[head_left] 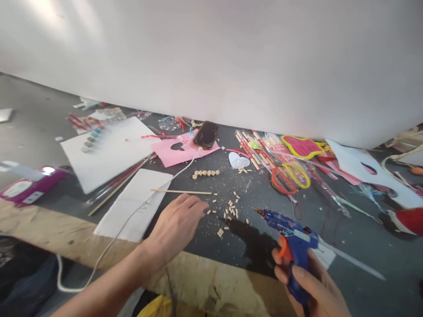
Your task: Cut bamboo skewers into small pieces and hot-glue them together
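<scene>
My right hand (310,281) grips a blue hot glue gun (291,240) with an orange trigger, its nozzle pointing left over the dark table. My left hand (176,224) rests palm down on the table, fingers stretched toward several small cut wooden pieces (229,211) scattered just to its right. A thin wooden stick (181,191) lies just beyond the fingers. A short row of joined wooden pieces (206,173) sits farther back.
A phone (206,134) lies on pink paper (178,152) with a white cable (109,246) running to the near edge. White sheets (109,149), red and yellow scissors (291,178), bundled sticks (254,152), a purple box (29,187) and craft scraps crowd the table below a white wall.
</scene>
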The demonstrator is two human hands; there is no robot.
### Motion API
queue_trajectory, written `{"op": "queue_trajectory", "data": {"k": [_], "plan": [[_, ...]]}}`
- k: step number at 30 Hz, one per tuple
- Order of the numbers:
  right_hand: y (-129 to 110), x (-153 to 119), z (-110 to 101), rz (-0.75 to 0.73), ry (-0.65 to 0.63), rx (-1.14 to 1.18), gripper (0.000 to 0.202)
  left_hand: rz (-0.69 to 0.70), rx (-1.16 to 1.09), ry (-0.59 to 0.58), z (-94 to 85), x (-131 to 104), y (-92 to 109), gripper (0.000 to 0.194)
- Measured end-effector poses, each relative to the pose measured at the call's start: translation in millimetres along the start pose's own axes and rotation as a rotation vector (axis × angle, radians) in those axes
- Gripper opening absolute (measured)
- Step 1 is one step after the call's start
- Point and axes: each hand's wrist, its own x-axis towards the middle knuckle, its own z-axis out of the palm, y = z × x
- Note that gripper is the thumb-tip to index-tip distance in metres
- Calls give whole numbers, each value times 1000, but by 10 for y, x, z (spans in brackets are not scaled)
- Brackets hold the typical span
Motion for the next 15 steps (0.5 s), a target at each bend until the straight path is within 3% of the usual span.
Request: {"op": "queue_trajectory", "data": {"k": [6,11,15], "plan": [[10,-79,198,-88,-75,-148,30,-14,46,-63,81,94,34,19],[42,-114,231,-134,-101,-237,28,-42,95,-102,104,117,49,24],[71,-135,263,-143,-106,-241,29,-31,-81,-54,48,86,63,22]]}}
